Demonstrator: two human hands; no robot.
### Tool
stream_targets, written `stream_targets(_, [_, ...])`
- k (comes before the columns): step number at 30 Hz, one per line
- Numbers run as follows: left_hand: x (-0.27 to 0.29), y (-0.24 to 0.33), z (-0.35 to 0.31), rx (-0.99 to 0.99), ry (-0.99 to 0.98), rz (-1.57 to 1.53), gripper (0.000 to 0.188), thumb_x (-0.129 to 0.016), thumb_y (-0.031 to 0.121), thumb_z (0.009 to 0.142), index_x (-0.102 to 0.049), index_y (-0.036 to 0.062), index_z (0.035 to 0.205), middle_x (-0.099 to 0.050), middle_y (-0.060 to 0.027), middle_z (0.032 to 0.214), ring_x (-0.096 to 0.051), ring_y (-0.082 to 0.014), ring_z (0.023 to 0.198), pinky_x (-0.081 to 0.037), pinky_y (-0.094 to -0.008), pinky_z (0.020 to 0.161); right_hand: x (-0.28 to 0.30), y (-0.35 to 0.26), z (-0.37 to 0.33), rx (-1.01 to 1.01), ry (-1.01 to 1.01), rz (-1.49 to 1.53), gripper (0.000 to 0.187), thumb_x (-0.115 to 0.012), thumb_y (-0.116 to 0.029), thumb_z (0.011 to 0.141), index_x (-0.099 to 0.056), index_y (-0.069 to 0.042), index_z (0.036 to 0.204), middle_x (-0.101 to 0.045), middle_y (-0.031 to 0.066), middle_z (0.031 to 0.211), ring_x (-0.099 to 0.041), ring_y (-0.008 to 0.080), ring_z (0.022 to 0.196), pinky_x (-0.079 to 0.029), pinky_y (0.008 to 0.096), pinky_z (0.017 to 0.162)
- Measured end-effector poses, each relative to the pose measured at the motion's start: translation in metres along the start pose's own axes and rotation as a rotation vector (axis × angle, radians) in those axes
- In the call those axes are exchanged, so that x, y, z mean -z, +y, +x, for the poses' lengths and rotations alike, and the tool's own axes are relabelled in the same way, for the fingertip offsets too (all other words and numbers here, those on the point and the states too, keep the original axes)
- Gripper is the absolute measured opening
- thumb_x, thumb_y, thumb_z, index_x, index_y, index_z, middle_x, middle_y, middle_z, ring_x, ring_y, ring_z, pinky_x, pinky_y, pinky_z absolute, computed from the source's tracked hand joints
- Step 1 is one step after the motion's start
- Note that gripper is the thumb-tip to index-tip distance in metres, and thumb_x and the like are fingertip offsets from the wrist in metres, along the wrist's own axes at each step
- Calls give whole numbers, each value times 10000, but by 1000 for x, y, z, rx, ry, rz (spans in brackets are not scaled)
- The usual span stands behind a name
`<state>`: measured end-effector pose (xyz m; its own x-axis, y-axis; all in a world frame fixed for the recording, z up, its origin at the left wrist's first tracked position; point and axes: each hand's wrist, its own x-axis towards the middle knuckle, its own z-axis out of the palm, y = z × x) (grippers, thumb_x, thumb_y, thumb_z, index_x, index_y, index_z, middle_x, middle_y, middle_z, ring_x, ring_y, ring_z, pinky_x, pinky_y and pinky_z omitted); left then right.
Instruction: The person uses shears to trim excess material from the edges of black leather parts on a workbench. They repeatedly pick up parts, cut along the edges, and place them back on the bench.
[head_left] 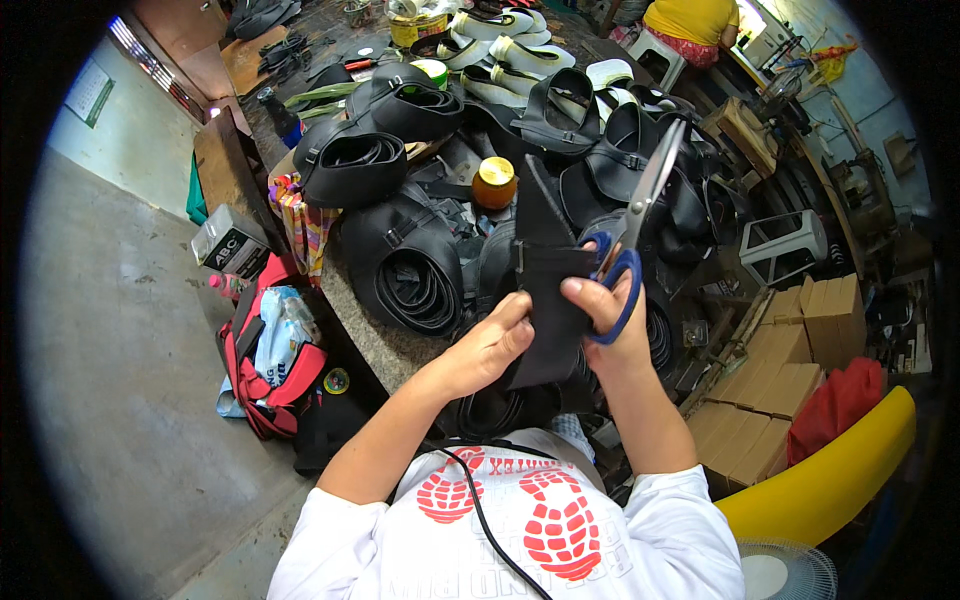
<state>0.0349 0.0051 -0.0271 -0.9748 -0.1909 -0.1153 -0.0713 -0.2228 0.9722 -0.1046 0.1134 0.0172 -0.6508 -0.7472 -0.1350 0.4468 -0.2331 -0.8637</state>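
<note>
A pair of scissors [632, 222] with blue handles sits in my right hand [612, 318], blades pointing up and away to the right. That hand's thumb also presses on a wide black leather-like piece [552, 310], which stands upright in front of my chest. My left hand [492, 345] has its fingers closed on the near left edge of the same piece; some fingertips are hidden behind it. The scissor blades are apart from the black piece. Beyond it lie rolled black straps [415, 290] and a jar with a gold lid [494, 183].
Black shoe uppers [560, 110] and pale-trimmed ones [520, 55] crowd the worktable [375, 345]. Cardboard boxes [765, 390] and a yellow chair [830, 470] stand at right. A red bag [268, 365] is at left. Another person [690, 30] in yellow is at the far right.
</note>
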Motion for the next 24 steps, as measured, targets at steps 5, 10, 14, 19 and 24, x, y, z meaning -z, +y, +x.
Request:
stream_targets(5, [-14,10,12,-307,210,-312,813,-496,575,922,-291,-3,1456,-421,-120,1437,-438,-215,1301,-337,-367,1097,-11,7,-23,21,-47,-203,376,-744,-69,785,-546,-33,1103,-601,24,962,-575,99,899,-474,252,816])
stream_targets(10, [-8,26,8,-347,682,-472,185,-621,232,959,-633,50,982,-612,35,886,-541,-38,788,-443,-208,706,17,13,-25,-7,-227,-309,182,-605,-67,895,-544,0,1053,-577,40,797,-569,97,708,-494,248,691])
stream_targets(14, [-2,29,0,-328,799,-500,160,-650,216,944,-638,58,969,-591,52,859,-497,-22,756,-415,-204,683,30,26,-53,-175,-288,-675,196,-655,-118,833,-576,15,953,-558,15,719,-522,87,628,-447,227,620])
stream_targets(19, [-9,27,-7,-312,809,-415,162,-644,218,948,-647,56,957,-590,56,851,-489,-19,743,-411,-202,674,34,27,-62,-149,-294,-854,271,-722,-176,800,-589,12,942,-557,30,692,-522,96,608,-444,240,599])
stream_targets(24, [-10,29,-15,-259,725,-489,169,-640,211,950,-658,44,929,-604,51,850,-500,-23,754,-416,-206,682,35,22,-63,-261,-456,-429,298,-659,-192,841,-561,32,1010,-574,58,725,-576,117,620,-499,248,604])
